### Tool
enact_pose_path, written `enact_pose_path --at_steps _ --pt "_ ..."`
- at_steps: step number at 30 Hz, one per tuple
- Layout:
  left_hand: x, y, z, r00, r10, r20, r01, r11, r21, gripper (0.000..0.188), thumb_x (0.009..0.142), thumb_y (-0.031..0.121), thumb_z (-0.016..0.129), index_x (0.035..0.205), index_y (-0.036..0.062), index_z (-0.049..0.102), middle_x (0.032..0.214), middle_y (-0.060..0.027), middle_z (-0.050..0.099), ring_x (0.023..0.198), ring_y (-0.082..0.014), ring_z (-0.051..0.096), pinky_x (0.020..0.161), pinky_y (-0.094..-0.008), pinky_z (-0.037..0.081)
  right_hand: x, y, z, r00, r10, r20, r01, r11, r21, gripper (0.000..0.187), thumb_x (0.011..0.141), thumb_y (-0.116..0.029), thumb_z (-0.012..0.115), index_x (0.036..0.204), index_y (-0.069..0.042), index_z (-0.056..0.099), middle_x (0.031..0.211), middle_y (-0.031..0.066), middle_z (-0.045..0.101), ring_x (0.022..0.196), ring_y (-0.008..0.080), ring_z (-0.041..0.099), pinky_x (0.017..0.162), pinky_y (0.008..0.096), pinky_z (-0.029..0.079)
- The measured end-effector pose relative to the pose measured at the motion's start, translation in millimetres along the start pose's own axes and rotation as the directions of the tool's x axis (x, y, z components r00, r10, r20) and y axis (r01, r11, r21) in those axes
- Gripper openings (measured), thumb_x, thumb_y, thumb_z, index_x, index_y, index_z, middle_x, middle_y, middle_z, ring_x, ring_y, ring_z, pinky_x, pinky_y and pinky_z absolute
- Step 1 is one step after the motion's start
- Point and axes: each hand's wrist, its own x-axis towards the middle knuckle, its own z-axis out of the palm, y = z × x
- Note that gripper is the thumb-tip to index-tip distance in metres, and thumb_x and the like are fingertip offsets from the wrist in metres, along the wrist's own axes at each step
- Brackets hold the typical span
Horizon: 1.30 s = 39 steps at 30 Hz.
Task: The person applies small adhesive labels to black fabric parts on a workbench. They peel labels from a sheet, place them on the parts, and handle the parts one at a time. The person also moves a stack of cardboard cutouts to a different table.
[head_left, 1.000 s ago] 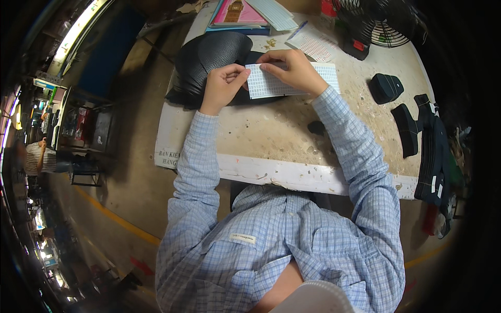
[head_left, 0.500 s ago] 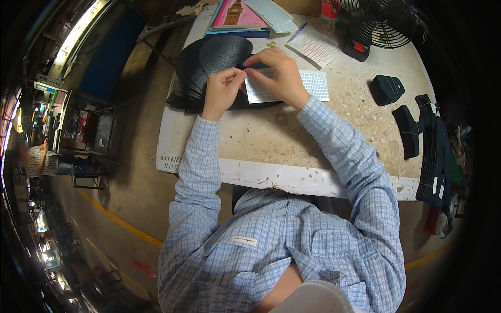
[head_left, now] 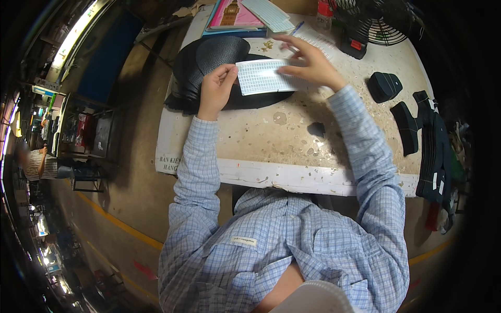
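Note:
My left hand (head_left: 217,91) pinches the left end of a white sheet of small printed labels (head_left: 263,78) between thumb and fingers. By the sheet's right end is my right hand (head_left: 309,63), with fingers apart and slightly blurred; nothing shows in it. Beneath the sheet and left hand lies a pile of curved black leather-like pieces (head_left: 222,55), partly covered by them. The lower edge of the pile shows below the sheet.
At the back are a pink-covered book (head_left: 236,15), more label sheets (head_left: 267,15), a bottle (head_left: 324,15) and a black fan (head_left: 378,23). Bundled black pieces (head_left: 385,87) and dark stacks (head_left: 406,128) line the right side of the worn table (head_left: 250,141). Another person (head_left: 39,164) is far left.
My right hand has parted from my left and moved right, its fingers now spread. The label sheet has shifted slightly left and up, still in my left hand.

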Motion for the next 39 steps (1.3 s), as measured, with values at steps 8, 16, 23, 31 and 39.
enact_pose_path --at_steps 8,16,23,31,39 --pt "-9.5 0.9 28.9 0.925 0.256 0.280 -0.375 0.726 0.576 0.021 0.082 0.015 0.069 0.101 0.0092 0.068 0.091 -0.0055 0.064 0.072 -0.0192 0.061 0.064 -0.0320 0.050 -1.8 38.7 -52.1 0.954 -0.193 -0.229 0.030 0.823 -0.568 0.032 0.074 -0.015 0.074 0.106 -0.014 0.068 0.094 0.0098 0.068 0.090 0.0286 0.063 0.083 0.0401 0.048" --pt "-16.1 -8.3 40.8 0.910 0.187 0.370 -0.411 0.529 0.743 0.039 0.071 0.036 0.078 0.100 0.0133 0.066 0.098 0.0000 0.062 0.089 -0.0219 0.063 0.075 -0.0351 0.053 -28.6 16.2 41.9 0.980 -0.182 0.087 0.200 0.841 -0.503 0.007 0.076 -0.012 0.068 0.080 -0.007 0.068 0.091 0.0074 0.060 0.097 0.0259 0.056 0.079 0.0358 0.051" --pt "-15.0 -5.2 40.2 0.925 0.132 0.357 -0.365 0.574 0.732 0.036 0.073 0.033 0.076 0.101 0.0138 0.066 0.097 -0.0008 0.064 0.086 -0.0225 0.065 0.072 -0.0345 0.053 -23.2 26.3 24.7 0.974 -0.100 -0.205 -0.031 0.832 -0.554 0.004 0.076 -0.011 0.068 0.078 -0.009 0.068 0.092 0.0046 0.060 0.096 0.0255 0.056 0.076 0.0361 0.052" --pt "-7.5 2.8 35.0 0.941 0.056 0.334 -0.273 0.711 0.648 0.055 0.081 0.010 0.067 0.132 0.0216 0.050 0.107 -0.0065 0.064 0.074 -0.0178 0.066 0.064 -0.0291 0.056 -29.0 28.6 13.1 0.983 0.028 -0.183 -0.124 0.836 -0.535 0.008 0.074 -0.010 0.069 0.083 -0.010 0.069 0.094 0.0066 0.061 0.099 0.0271 0.055 0.079 0.0377 0.052" --pt "-12.2 0.1 31.2 0.901 0.023 0.434 -0.371 0.562 0.740 0.052 0.081 0.018 0.065 0.130 0.0263 0.050 0.108 -0.0047 0.059 0.089 -0.0244 0.065 0.073 -0.0384 0.054 -34.3 22.1 28.8 0.995 0.062 -0.078 -0.089 0.899 -0.429 0.006 0.073 -0.010 0.070 0.078 -0.008 0.072 0.093 0.0067 0.061 0.097 0.0267 0.055 0.079 0.0369 0.052"
